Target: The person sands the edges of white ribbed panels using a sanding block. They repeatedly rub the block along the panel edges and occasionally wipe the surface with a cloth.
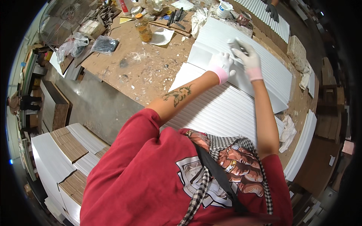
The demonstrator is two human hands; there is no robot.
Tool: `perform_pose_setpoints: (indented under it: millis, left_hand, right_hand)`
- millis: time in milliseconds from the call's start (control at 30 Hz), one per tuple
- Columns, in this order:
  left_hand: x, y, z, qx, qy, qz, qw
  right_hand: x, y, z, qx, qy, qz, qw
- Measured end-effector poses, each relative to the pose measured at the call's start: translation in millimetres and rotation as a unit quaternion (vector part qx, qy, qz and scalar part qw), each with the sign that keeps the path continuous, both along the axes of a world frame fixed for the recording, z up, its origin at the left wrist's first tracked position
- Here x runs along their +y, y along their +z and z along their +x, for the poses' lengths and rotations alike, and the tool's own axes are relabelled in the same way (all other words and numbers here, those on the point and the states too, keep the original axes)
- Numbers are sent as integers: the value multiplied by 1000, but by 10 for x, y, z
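One white ribbed panel (273,77) on the stained brown worktop (151,75) is, in the head view, apparently being rubbed: the white-gloved left hand (222,64) is loosely spread over it; a blurred grey object (236,45) is seemingly held by the white-gloved right hand (247,58). Firm bracing seems needed.

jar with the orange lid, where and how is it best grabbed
Probably round the middle of the jar's body, coming from its near left: it looks upright with a rounded side, while paper and black pens lie to its right.
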State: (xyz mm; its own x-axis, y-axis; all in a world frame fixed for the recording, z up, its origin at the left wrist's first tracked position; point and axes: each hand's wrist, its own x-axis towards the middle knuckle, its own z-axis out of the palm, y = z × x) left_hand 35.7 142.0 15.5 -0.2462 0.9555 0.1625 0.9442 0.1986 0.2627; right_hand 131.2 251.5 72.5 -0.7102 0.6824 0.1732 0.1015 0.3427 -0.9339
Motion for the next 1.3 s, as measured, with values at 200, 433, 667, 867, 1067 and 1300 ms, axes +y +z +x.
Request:
perform_pose_setpoints:
  millis: [200,433,667,867,1067,1300]
  left_hand:
    - [-459,33,106,-81,7,9,997]
    - [-876,-167,-104,-55,67,35,996]
    - [-814,-163,-39,-34,88,27,995]
    - [-799,-140,-77,-37,70,23,997]
    - [-794,-148,-94,-38,70,50,996]
    - [-754,-56,-76,-56,70,15,996]
  right_hand:
    - [-57,-294,-821,-146,79,408,898]
    - [-230,-530,-1223,-126,120,473,864]
    - [-148,-528,-776,-118,62,453,881]
    - [-261,-614,-1066,-96,56,473,874]
    - [26,-567,-78,-191,7,386,903]
    - [111,-424,519,-251,-93,352,897]
